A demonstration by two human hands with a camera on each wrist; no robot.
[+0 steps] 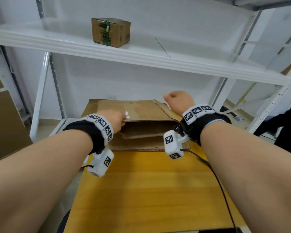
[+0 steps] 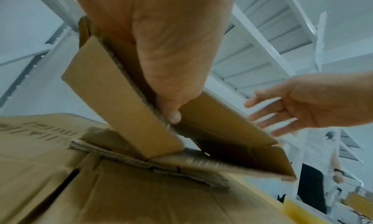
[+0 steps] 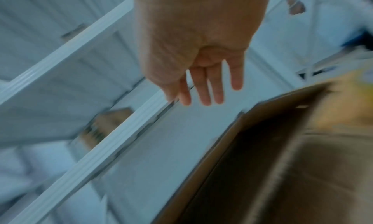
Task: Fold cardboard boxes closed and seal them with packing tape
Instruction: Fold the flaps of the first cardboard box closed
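A brown cardboard box [image 1: 141,132] lies partly flattened at the far end of the yellow table [image 1: 149,182]. My left hand [image 1: 114,120] grips the near edge of its raised top panel. In the left wrist view the thumb of my left hand [image 2: 169,112] pinches that cardboard box [image 2: 121,187] edge. My right hand [image 1: 178,100] hovers over the box's far right corner and holds nothing. The left wrist view shows my right hand [image 2: 282,112] with fingers straight and spread, just off the panel. The right wrist view is blurred: my right hand [image 3: 203,91] hangs above the box [image 3: 302,163]. No tape roll shows.
A small box [image 1: 110,31] sealed with green printed tape stands on the white shelf [image 1: 158,59] overhead. Flat cardboard sheets [image 1: 5,125] lean at the left. A black cable [image 1: 217,179] crosses the table's right side. Another person [image 1: 289,125] stands at the right edge.
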